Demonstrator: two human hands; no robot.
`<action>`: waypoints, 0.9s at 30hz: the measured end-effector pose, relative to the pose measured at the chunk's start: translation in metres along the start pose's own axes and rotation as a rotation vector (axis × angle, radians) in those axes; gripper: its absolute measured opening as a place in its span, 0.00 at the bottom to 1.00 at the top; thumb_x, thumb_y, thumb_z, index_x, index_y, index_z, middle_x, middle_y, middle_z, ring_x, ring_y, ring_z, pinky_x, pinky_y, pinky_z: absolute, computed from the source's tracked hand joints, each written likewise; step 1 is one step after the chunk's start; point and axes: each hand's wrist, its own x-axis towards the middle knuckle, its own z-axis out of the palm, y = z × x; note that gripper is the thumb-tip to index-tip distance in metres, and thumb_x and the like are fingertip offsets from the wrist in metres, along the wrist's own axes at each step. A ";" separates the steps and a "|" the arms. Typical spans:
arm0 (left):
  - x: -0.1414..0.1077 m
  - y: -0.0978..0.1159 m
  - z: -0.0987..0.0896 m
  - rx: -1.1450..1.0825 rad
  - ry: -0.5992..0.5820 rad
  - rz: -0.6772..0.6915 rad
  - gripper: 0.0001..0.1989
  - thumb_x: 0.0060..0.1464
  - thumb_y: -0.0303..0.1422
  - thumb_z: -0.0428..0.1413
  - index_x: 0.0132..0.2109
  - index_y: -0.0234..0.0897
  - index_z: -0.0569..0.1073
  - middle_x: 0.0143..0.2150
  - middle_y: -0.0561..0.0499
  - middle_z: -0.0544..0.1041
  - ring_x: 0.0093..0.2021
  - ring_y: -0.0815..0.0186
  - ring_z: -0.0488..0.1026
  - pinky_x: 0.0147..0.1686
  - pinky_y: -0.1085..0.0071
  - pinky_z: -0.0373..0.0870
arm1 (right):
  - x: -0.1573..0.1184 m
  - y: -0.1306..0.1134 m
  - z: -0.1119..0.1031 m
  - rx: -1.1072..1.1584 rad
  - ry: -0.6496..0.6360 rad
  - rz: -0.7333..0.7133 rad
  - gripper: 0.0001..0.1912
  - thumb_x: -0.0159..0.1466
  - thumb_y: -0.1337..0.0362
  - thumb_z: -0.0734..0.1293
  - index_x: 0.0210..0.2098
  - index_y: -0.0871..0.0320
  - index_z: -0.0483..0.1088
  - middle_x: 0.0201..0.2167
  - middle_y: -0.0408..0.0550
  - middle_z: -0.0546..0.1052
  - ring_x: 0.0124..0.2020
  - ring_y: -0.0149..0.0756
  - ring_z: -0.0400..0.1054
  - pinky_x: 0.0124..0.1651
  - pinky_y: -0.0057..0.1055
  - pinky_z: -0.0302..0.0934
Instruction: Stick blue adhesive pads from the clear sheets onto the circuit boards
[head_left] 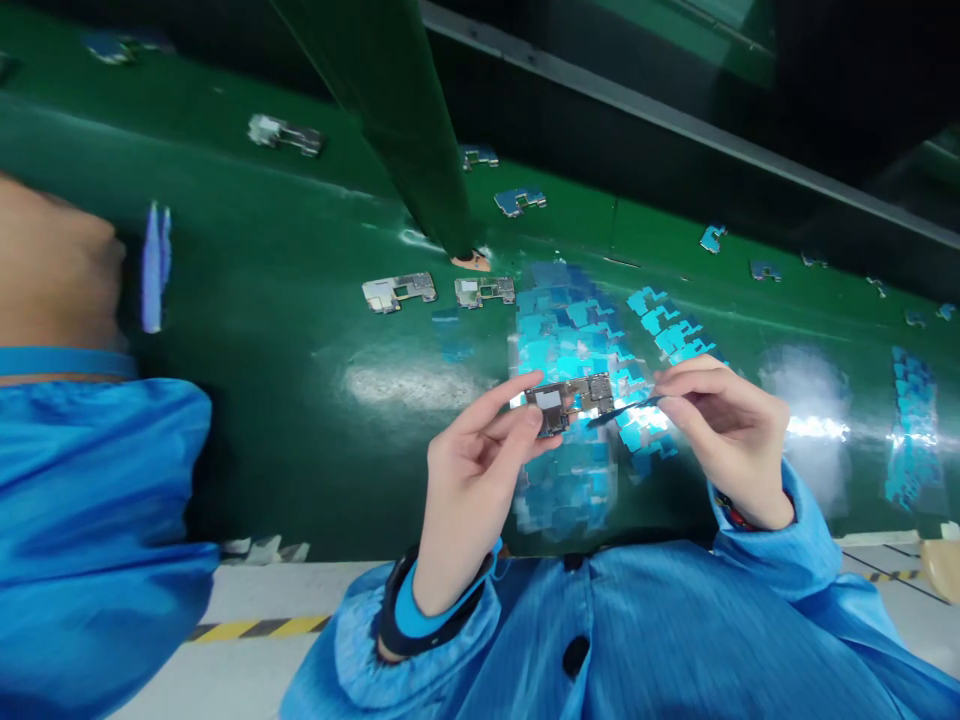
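My left hand (480, 460) pinches a small phone circuit board (551, 400) by its left end between thumb and fingers. A white patch shows on the board's upper face. From the other side, my right hand (731, 425) grips dark, thin tweezers (626, 408), their point by the board's lower right edge. Whether the point touches the board I cannot tell. Below both hands, blue film pieces (566, 490) cut in board shapes lie in overlapping rows on the green work surface (300, 320). A second slanting strip of blue pieces (660, 315) lies beside them.
Two bare boards (397, 292) lie beyond my left hand, near a green post (420, 150). Further boards (520, 202) lie along the back. At left are blue tweezers (154, 268) and a co-worker's hand (56, 270). More blue pieces (911, 430) lie far right.
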 end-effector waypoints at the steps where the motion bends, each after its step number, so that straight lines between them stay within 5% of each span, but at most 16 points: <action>1: -0.001 0.002 0.001 -0.021 -0.022 -0.013 0.14 0.53 0.34 0.64 0.48 0.43 0.80 0.31 0.56 0.84 0.34 0.70 0.81 0.37 0.78 0.80 | 0.001 -0.001 0.001 0.020 -0.001 0.038 0.10 0.60 0.73 0.71 0.37 0.51 0.78 0.32 0.43 0.79 0.35 0.33 0.74 0.36 0.30 0.72; 8: -0.013 0.018 0.007 -0.037 -0.110 -0.039 0.14 0.53 0.30 0.63 0.48 0.45 0.80 0.30 0.57 0.82 0.35 0.67 0.81 0.38 0.74 0.81 | 0.005 -0.005 0.005 0.213 -0.006 0.323 0.06 0.56 0.68 0.75 0.34 0.54 0.78 0.25 0.39 0.77 0.25 0.25 0.72 0.30 0.21 0.72; 13: -0.020 0.026 0.013 0.067 -0.055 -0.016 0.18 0.50 0.28 0.64 0.50 0.42 0.79 0.31 0.54 0.83 0.34 0.64 0.82 0.39 0.67 0.82 | 0.007 -0.011 0.004 0.148 0.011 0.276 0.02 0.59 0.66 0.74 0.32 0.54 0.77 0.31 0.42 0.79 0.31 0.28 0.74 0.34 0.24 0.73; 20: -0.024 0.031 0.017 0.119 -0.022 -0.009 0.17 0.47 0.27 0.64 0.47 0.41 0.81 0.37 0.49 0.85 0.37 0.58 0.83 0.41 0.65 0.81 | 0.007 -0.019 0.007 0.062 -0.006 0.254 0.06 0.59 0.70 0.73 0.33 0.52 0.77 0.29 0.40 0.78 0.27 0.26 0.72 0.28 0.22 0.70; 27: -0.027 0.033 0.019 0.064 -0.044 0.004 0.18 0.47 0.24 0.63 0.46 0.42 0.81 0.38 0.51 0.85 0.38 0.62 0.83 0.41 0.70 0.81 | 0.003 -0.022 0.008 -0.023 0.002 0.231 0.06 0.59 0.70 0.73 0.33 0.53 0.78 0.29 0.40 0.78 0.26 0.26 0.70 0.27 0.24 0.69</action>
